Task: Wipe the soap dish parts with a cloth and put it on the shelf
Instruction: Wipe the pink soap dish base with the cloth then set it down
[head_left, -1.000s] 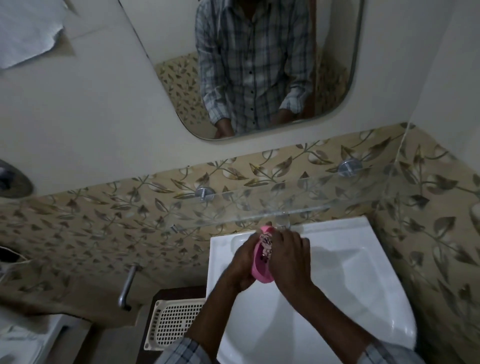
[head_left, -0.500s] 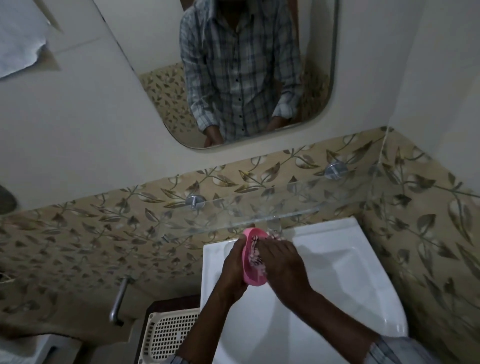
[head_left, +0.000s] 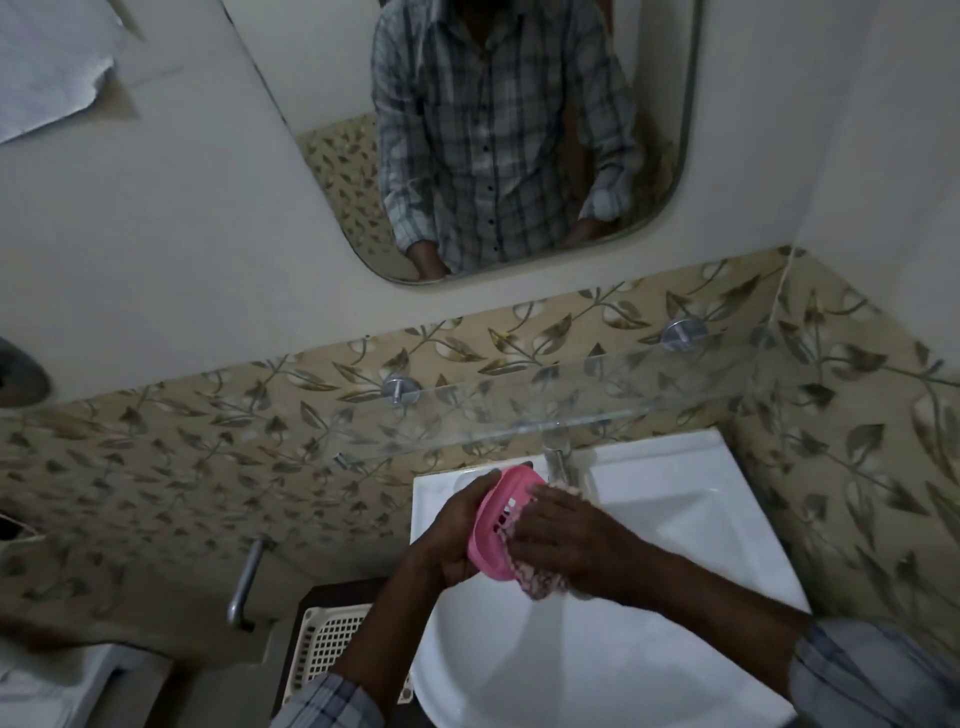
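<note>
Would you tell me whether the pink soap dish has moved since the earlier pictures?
No: the soap dish stays just left of the tap, over the sink.

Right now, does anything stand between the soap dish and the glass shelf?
Nothing visible does. The left hand holds the soap dish just below the front edge of the shelf, right hand pressing the cloth on it; the tap stands beside.

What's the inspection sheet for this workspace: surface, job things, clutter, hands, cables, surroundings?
Surface: white sink, below both hands.
Job's things: pink soap dish held on edge over the sink; patterned cloth against its slotted face; glass shelf on the wall above.
Clutter: white perforated basket left of the sink.
Grippers: left hand grips the dish; right hand holds the cloth to it.
Cables: nothing seen.
Surroundings: mirror, leaf-patterned tiles, metal bar.
</note>
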